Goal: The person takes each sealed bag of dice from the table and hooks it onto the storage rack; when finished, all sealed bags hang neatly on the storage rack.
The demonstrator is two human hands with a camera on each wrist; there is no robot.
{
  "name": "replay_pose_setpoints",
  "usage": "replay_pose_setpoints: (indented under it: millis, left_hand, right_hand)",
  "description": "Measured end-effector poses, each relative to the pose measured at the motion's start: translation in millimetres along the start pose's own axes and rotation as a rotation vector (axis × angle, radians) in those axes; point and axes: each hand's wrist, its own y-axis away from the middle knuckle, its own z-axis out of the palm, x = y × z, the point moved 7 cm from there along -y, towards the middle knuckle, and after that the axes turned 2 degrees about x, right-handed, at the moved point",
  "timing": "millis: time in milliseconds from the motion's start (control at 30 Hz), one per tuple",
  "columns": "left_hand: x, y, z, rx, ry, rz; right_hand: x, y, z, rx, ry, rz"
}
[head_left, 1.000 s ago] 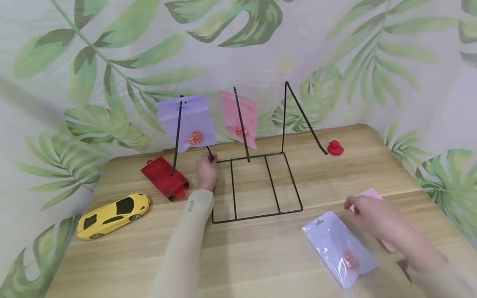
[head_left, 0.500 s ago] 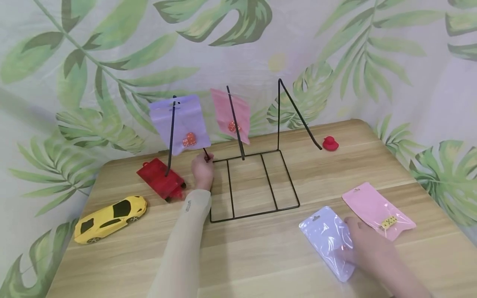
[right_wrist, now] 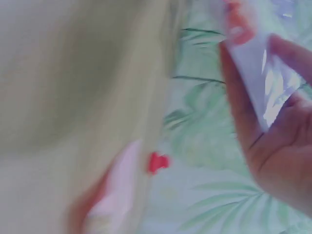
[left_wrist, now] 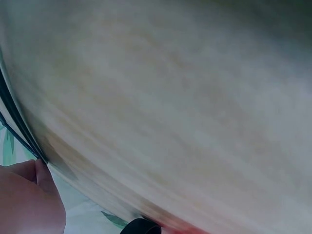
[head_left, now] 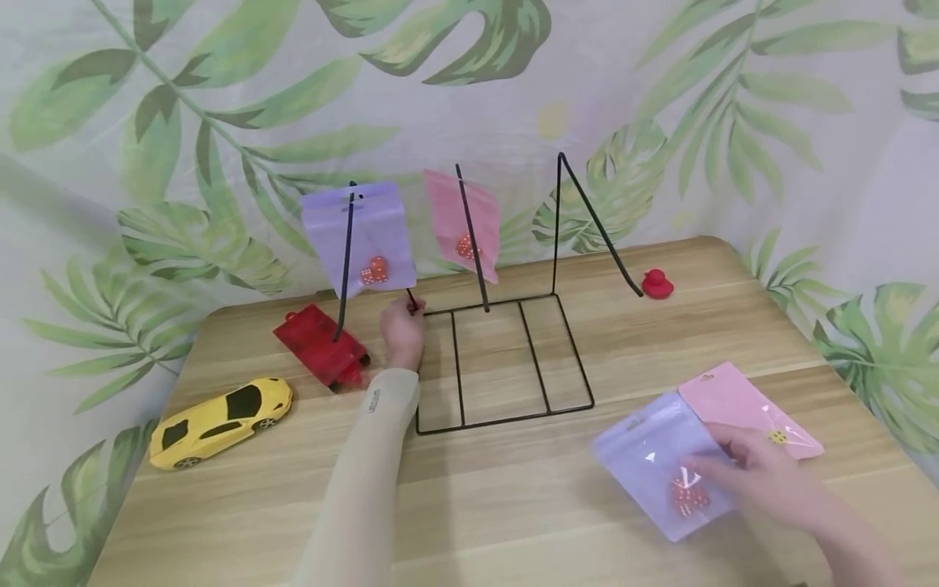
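My left hand [head_left: 403, 334] grips the black wire rack [head_left: 506, 419] at its back left corner. In the left wrist view the fingertips [left_wrist: 44, 175] pinch the dark wire. A purple zip bag [head_left: 631, 456] with red dice in it is lifted off the table, tilted. My right hand [head_left: 770, 477] holds this bag by its right side, thumb on the front. The right wrist view shows the bag [right_wrist: 256, 73] between thumb and fingers. Partly behind it lies a pink zip bag [head_left: 729, 395] with a yellow die.
Another purple bag [head_left: 381, 224] and a pink bag [head_left: 443, 208], both with red dice, hang on the rack's left and middle arms. A red bag [head_left: 308, 334] and a yellow toy car [head_left: 220, 424] lie left. A small red toy [head_left: 657, 284] sits at the back right.
My right hand has moved from the pink bag to the purple bag, taken hold of it and raised it from the table. My left hand stays on the rack.
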Motion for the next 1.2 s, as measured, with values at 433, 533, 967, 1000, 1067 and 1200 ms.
replay_pose_setpoints:
  millis: [433, 533, 967, 1000, 1067, 1200]
  left_hand:
    - [-0.9, 0.3, 0.2, -0.007, -0.013, 0.003]
    - [-0.7, 0.4, -1.0, 0.000, -0.010, 0.002]
    - [-0.7, 1.3, 0.0, -0.010, -0.016, 0.001]
    - [-0.6, 1.3, -0.1, -0.009, -0.014, 0.002]
    - [-0.4, 1.3, -0.3, -0.007, -0.016, 0.005]
    - [-0.4, 0.9, 0.4, -0.009, -0.010, 0.001]
  right_hand:
    - [-65.7, -44.5, -15.4, 0.447, -0.604, 0.030]
    - [-64.4, -50.0, -15.5, 0.474, -0.627, 0.088]
    - [-59.9, -81.1, -15.7, 0.455, -0.643, 0.100]
    - [-59.5, -86.2, -16.3, 0.461, -0.637, 0.104]
    - [-58.6, -98.5, -17.8, 0.461, -0.620, 0.110]
    - [-55.6, -129.8, -21.6, 0.438, -0.627, 0.128]
